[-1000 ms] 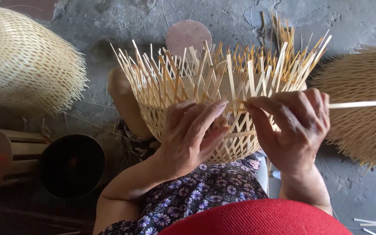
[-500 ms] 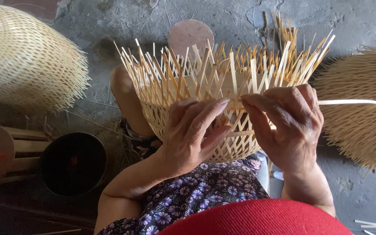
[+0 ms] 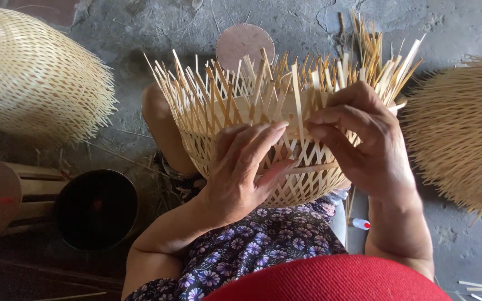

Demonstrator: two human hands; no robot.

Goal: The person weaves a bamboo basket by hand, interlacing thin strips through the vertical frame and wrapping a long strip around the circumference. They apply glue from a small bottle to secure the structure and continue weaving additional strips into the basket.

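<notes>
Half-woven basket (image 3: 285, 139): thin split bamboo strips, pale yellow, matt, ends loose and splintery. Two finished baskets, left (image 3: 34, 72) and right (image 3: 464, 134): same dry woven strip, rough edges. Floor (image 3: 140, 33): grey concrete, rough, stained. Dress (image 3: 246, 251): printed floral cloth, soft. Black pot (image 3: 96, 209): dull, matt. Hat brim (image 3: 330, 281): red, finely textured fabric.

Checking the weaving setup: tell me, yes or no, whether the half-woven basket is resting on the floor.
No, the half-woven basket sits on the person's lap, held between the left hand and right hand.
</notes>
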